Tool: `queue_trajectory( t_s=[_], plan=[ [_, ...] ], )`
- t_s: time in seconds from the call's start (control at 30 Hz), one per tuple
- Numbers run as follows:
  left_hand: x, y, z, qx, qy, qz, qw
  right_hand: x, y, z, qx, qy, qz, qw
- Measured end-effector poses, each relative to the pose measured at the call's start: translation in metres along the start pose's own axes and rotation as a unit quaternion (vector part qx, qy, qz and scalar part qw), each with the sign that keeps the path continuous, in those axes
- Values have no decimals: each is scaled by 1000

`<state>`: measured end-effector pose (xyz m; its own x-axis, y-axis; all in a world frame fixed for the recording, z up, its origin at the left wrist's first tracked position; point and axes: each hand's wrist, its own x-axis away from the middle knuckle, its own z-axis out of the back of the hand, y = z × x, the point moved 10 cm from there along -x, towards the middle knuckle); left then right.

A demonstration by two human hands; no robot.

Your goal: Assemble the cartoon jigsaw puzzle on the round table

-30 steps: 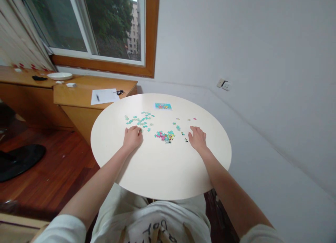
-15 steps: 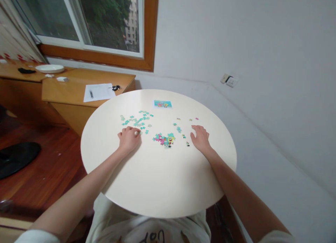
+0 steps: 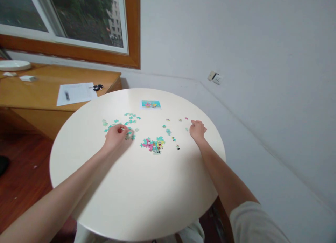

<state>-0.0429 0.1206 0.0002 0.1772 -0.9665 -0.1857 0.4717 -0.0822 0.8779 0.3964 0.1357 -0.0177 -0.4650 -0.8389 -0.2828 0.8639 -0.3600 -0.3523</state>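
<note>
My left hand [image 3: 116,135] is over the loose teal puzzle pieces [image 3: 130,121] on the left side of the table, with thumb and forefinger pinched together. Whatever sits between those fingertips, if anything, is too small to make out. Several joined puzzle pieces [image 3: 153,145] form a cartoon picture in pink, yellow and teal, lying between my hands. On the right, my right hand [image 3: 198,130] rests loosely curled, its forefinger reaching out and nothing visible in it. Just left of it lies a pale puzzle piece [image 3: 187,129]; a pink puzzle piece [image 3: 186,118] is slightly farther back.
A small picture card [image 3: 151,104] of the cartoon lies toward the back of the round white table [image 3: 141,194]. Several single pieces form a loose line right of the joined part. A wooden desk [image 3: 49,90] with paper [image 3: 76,94] and keys [image 3: 98,87] stands back left.
The view has turned rightward. My left hand has lifted a little and pinches over the loose pieces. My right hand has shifted away to the right, uncovering a pale puzzle piece.
</note>
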Motion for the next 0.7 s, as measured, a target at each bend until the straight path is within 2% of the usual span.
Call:
queue_trajectory(
  t_s=[0.13,0.37,0.57,0.7],
  plan=[
    [-10,3,-3,30,11,16,999,-8,-14,-6,44,-18,39,998],
    [-13,14,-18,126,28,31,991,-25,-13,-14,36,-46,9,998],
    [-10,1,-16,164,73,45,983,-31,-5,-15,4,-36,-14,999],
    [-8,0,-8,169,94,42,980,-33,-2,-16,-12,-27,-27,999]
  ],
)
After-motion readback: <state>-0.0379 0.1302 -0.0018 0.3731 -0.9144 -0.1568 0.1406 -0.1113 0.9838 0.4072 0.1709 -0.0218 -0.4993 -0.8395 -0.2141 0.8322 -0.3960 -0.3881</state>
